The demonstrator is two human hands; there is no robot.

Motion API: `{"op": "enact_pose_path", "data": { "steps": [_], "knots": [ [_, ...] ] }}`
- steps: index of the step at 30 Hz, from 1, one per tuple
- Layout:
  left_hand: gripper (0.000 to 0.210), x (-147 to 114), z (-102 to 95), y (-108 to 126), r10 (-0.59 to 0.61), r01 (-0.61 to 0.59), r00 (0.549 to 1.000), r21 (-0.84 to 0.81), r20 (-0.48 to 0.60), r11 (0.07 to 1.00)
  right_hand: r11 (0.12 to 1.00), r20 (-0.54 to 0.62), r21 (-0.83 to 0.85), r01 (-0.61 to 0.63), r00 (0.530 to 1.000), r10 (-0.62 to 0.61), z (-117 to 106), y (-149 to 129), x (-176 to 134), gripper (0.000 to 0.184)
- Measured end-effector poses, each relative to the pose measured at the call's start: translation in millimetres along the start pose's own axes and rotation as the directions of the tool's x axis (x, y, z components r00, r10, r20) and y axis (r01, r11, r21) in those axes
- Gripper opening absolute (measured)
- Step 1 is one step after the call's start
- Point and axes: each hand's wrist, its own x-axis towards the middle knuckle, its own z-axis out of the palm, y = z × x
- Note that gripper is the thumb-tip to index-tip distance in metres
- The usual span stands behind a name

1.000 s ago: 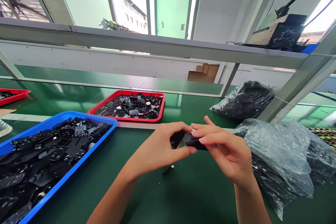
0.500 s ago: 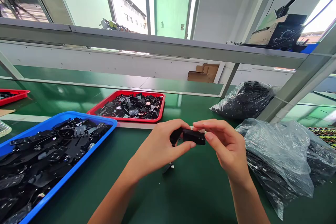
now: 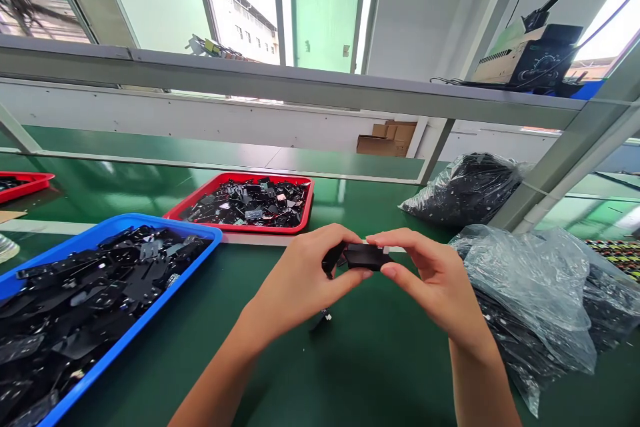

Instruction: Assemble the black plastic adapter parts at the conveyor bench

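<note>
A small black plastic part (image 3: 367, 257) is held up above the green table between both hands. My left hand (image 3: 309, 271) grips its left end, thumb along the front and fingers behind. The thumb and fingertips of my right hand (image 3: 434, 277) close on its right end, where a small pale bit shows. Part of the piece is hidden inside my left hand. Below the left wrist, a small dark piece with a light tip (image 3: 323, 320) is on the table.
A blue tray (image 3: 165, 293) heaped with black parts stands at the left. Behind it is a red tray (image 3: 311, 203) of small black pieces. Clear plastic bags (image 3: 540, 287) of dark parts lie at the right. A shelf (image 3: 300, 83) crosses above the table, carrying a control box (image 3: 535, 63).
My right thumb and fingers have shifted slightly left and now press over the right end of the black part, which has tilted a little. The left hand has barely moved.
</note>
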Motion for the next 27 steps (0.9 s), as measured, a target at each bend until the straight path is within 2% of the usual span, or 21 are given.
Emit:
{"op": "enact_pose_path", "data": {
  "steps": [4, 7, 9, 13, 17, 23, 27],
  "knots": [
    [0.013, 0.4, -0.2, -2.9, -0.005, 0.005, 1.0, 0.042, 0.005, 0.999, 0.986, -0.066, -0.052, 0.161, 0.984, -0.164, 2.0, -1.9, -3.7, 0.025],
    [0.016, 0.5, -1.0, -4.6, -0.001, 0.001, 1.0, 0.077, -0.001, 0.997, 0.972, -0.144, -0.09, 0.218, 0.963, -0.23, 2.8, -1.1, -5.3, 0.026],
    [0.021, 0.0, -1.5, -4.6, 0.008, -0.007, 1.0, 0.084, -0.006, 0.996, 0.975, -0.184, -0.085, 0.207, 0.958, -0.22, 2.7, 0.0, -4.9, 0.025],
    [0.023, -1.4, -1.4, -3.4, 0.029, -0.029, 1.0, 0.083, -0.004, 0.996, 0.983, -0.235, 0.059, 0.175, 0.959, -0.157, 2.9, 1.9, -0.9, 0.025],
    [0.025, -1.2, -1.4, -3.8, 0.009, -0.009, 1.0, 0.082, 0.001, 0.997, 0.974, -0.286, 0.126, 0.186, 0.947, -0.144, 5.0, 1.3, 2.0, 0.035],
    [0.025, -1.1, -2.4, -4.1, -0.019, 0.019, 1.0, 0.068, 0.003, 0.998, 0.977, -0.276, 0.117, 0.179, 0.951, -0.141, 4.9, 0.9, -0.2, 0.041],
    [0.023, -1.1, -2.9, -3.2, -0.013, 0.012, 0.999, 0.045, 0.033, 0.999, 0.983, -0.165, 0.024, 0.182, 0.97, -0.176, 2.7, 2.4, 2.7, 0.037]
  ]
}}
